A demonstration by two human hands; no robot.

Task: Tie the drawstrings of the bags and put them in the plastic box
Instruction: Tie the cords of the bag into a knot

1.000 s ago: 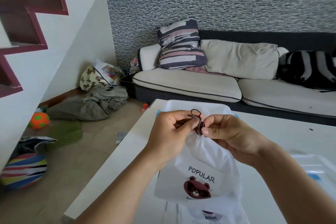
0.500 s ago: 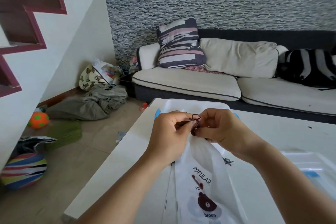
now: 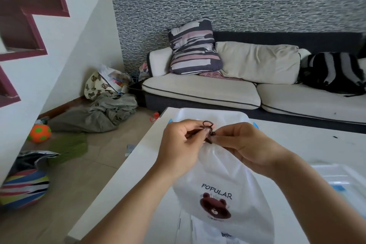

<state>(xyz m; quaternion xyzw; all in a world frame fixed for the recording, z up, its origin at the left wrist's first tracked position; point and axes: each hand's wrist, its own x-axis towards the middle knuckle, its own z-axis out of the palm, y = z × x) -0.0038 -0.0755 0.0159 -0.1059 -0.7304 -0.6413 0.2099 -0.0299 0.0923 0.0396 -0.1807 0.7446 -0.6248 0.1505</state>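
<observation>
A white drawstring bag [image 3: 221, 180] printed with "POPULAR" and a brown bear hangs above the white table [image 3: 126, 180], its neck gathered. My left hand [image 3: 180, 144] and my right hand [image 3: 243, 146] pinch the brown drawstring [image 3: 208, 130] at the bag's neck, with a small loop sticking up between the fingertips. Behind my hands a clear plastic box [image 3: 213, 114] with blue clips stands on the table's far side. More white bags [image 3: 213, 232] lie flat under the held one at the bottom edge.
A clear plastic lid [image 3: 340, 178] with a blue clip lies on the table at the right. Beyond the table stands a sofa [image 3: 208, 93] with cushions. On the floor at the left lie grey cloth [image 3: 99, 113], an orange ball [image 3: 38, 132] and a striped ball [image 3: 21, 188].
The bag has turned so its bear print faces me again, after twisting sideways half a second ago. Both hands stay at the neck, working the drawstring loop.
</observation>
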